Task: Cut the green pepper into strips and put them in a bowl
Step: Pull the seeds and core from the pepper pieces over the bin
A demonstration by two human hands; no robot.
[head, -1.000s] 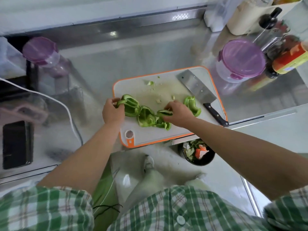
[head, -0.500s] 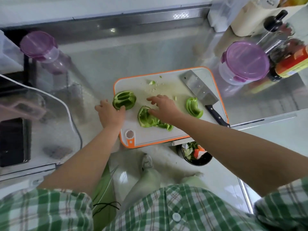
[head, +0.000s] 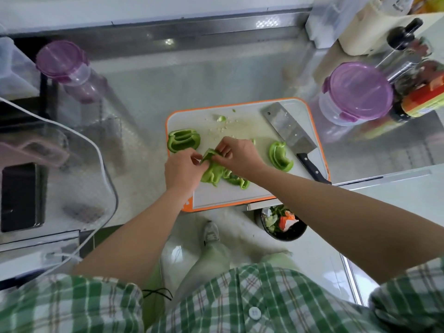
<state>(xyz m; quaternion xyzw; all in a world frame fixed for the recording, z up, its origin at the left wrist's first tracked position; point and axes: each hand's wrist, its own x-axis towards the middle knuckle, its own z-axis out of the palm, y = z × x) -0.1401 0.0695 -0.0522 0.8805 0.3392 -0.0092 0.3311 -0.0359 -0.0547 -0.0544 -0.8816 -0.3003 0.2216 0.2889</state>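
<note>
A white cutting board (head: 240, 195) with an orange rim lies on the steel counter. Green pepper pieces lie on it: one (head: 183, 140) at the left edge, one (head: 280, 156) at the right, another (head: 236, 180) in the middle under my right wrist. My left hand (head: 183, 170) and my right hand (head: 236, 152) both pinch a middle pepper piece (head: 211, 165) at its top end. A cleaver (head: 292, 138) rests flat on the board's right side, black handle toward me. No bowl for the strips is seen.
A clear tub with a purple lid (head: 355, 94) stands right of the board among bottles (head: 422, 99). A purple-lidded jug (head: 69, 70) stands far left. A black bin of scraps (head: 283, 223) sits on the floor below the counter edge. A white cable (head: 96, 150) crosses the left.
My left hand let go of the left pepper piece and moved right. Both hands now meet over the middle piece and lift its end.
</note>
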